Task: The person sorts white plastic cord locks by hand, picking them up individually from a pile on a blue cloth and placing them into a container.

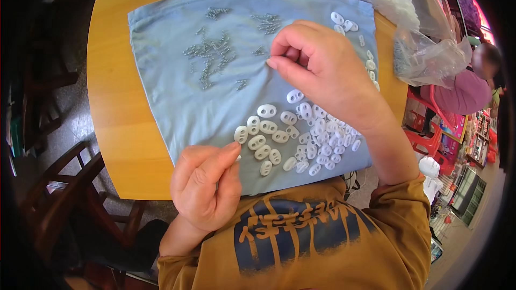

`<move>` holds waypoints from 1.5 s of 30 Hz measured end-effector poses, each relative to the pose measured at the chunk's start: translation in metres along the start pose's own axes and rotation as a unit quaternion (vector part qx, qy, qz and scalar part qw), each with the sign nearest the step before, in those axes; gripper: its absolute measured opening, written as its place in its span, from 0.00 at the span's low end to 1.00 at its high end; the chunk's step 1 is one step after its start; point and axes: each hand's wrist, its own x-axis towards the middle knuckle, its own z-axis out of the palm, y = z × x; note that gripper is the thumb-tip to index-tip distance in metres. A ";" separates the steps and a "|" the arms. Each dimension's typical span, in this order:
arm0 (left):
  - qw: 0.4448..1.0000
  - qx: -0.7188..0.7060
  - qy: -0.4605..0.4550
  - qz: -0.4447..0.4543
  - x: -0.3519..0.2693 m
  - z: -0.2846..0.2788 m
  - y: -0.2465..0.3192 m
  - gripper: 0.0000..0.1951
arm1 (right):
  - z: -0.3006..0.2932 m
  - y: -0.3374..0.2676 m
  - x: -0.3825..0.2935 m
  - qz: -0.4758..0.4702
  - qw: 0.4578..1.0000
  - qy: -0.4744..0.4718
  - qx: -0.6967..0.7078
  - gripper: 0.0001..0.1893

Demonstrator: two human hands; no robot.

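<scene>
A blue cloth (173, 56) covers much of the wooden table. My left hand (207, 185) pinches a small white plastic piece, mostly hidden by the fingers, at the cloth's near edge. Over the cloth's right half, my right hand (318, 64) has thumb and index fingertips together on what looks like a tiny metal spring, beside a few loose springs (258, 50). A larger pile of metal springs (209, 52) lies further left. Between and below my hands are many white plastic two-hole cord-lock parts (268, 127), some in a dense heap (322, 133) partly under my right forearm.
More white parts (338, 18) lie along the cloth's right edge. Clear plastic bags (427, 52), one with white contents, rest at the table's right side. A wooden chair (80, 177) stands at the left. Beyond the table at right are red plastic stools (423, 141) and another person (463, 92).
</scene>
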 end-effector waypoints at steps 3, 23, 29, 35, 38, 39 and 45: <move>1.000 0.005 -0.001 0.004 0.001 0.003 0.000 0.17 | -0.005 0.000 0.002 0.029 0.999 -0.033 0.015 0.05; 0.998 0.035 0.039 -0.025 -0.002 0.006 0.000 0.12 | 0.000 -0.001 -0.012 -0.017 0.997 0.063 0.045 0.04; 0.999 0.039 0.031 0.009 0.000 0.005 -0.002 0.12 | -0.002 -0.007 -0.005 0.018 1.000 0.012 -0.007 0.05; 0.999 0.031 0.026 0.019 0.000 0.002 -0.001 0.12 | -0.007 -0.008 0.002 -0.012 0.998 -0.039 -0.047 0.05; 0.999 0.022 0.024 0.029 0.002 0.002 -0.001 0.13 | -0.010 -0.003 0.002 -0.072 0.994 -0.036 -0.068 0.04; 0.999 0.022 0.025 0.028 0.001 0.002 -0.002 0.13 | -0.010 -0.002 0.003 -0.079 0.994 -0.043 -0.057 0.04; 0.999 0.012 0.021 0.022 0.002 0.004 -0.004 0.13 | -0.010 0.005 0.009 -0.096 0.993 -0.057 -0.049 0.05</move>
